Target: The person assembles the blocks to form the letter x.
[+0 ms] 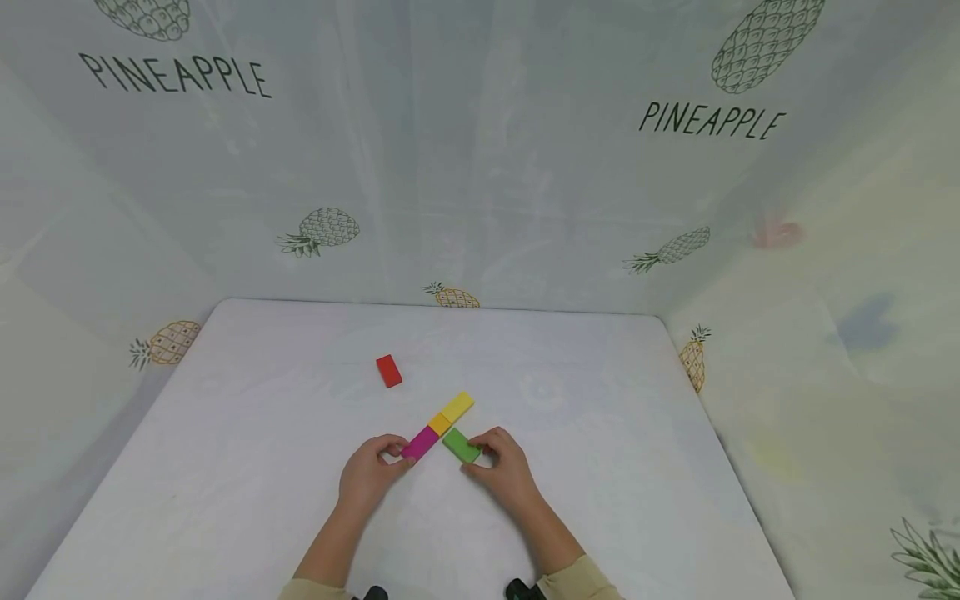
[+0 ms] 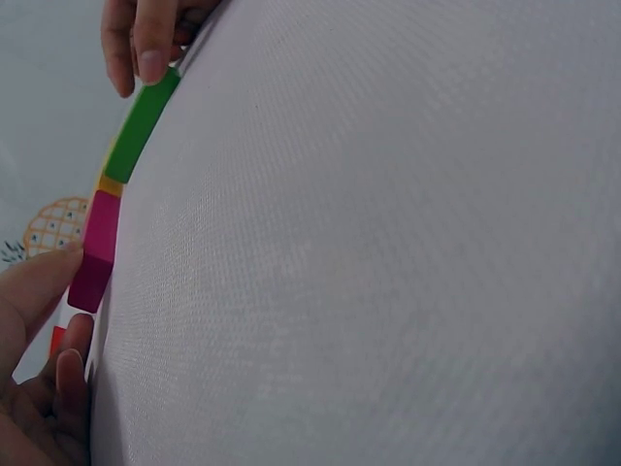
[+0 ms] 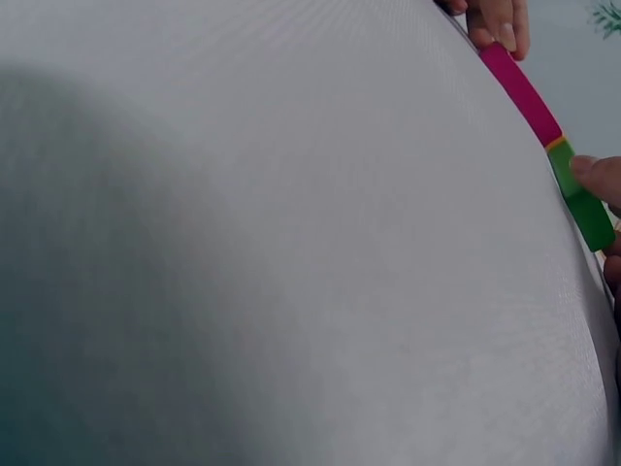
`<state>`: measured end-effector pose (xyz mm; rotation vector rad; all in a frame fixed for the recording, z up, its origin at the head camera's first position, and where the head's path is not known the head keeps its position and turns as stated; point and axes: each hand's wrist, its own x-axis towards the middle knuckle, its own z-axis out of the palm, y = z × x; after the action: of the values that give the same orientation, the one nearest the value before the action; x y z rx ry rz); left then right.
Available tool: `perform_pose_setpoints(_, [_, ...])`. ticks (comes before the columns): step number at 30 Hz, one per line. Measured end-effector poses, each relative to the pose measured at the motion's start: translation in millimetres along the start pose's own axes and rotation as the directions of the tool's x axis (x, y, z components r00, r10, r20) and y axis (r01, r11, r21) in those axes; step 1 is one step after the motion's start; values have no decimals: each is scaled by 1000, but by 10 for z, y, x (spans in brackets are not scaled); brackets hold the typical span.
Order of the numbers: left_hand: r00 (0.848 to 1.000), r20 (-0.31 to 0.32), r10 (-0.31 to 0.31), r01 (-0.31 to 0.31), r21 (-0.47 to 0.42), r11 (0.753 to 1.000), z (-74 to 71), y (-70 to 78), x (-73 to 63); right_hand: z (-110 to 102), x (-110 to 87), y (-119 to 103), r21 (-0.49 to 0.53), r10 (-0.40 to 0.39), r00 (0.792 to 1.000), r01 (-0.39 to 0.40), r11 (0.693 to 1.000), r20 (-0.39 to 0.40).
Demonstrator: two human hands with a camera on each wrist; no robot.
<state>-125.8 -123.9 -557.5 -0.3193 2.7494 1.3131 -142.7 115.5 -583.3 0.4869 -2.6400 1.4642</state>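
Note:
My left hand (image 1: 369, 477) pinches the near end of a magenta block (image 1: 420, 443) between thumb and fingers. That block lies flat on the table, in a slanting line with a short orange-yellow block (image 1: 439, 424) and a longer yellow block (image 1: 458, 406) beyond it. My right hand (image 1: 512, 477) pinches the outer end of a green block (image 1: 460, 446). The green block lies across from the line, its inner end close to the orange-yellow block; whether they touch I cannot tell. In the left wrist view the magenta block (image 2: 100, 233) and green block (image 2: 142, 131) show edge-on.
A red block (image 1: 389, 372) lies by itself farther back, left of the line. White cloth covers the table (image 1: 600, 450). Pineapple-printed curtains (image 1: 480, 167) stand behind it and along both sides.

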Motion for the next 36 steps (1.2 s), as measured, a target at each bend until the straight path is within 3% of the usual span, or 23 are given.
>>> perform_pose_setpoints(15, [1000, 0, -10, 10, 26, 1000, 24, -51, 7, 22, -12, 9, -14, 30, 1000, -30, 999, 2])
perform_pose_setpoints(36, [1000, -8, 5, -5, 31, 1000, 28, -41, 31, 52, 22, -5, -37, 4, 1000, -5, 999, -24])
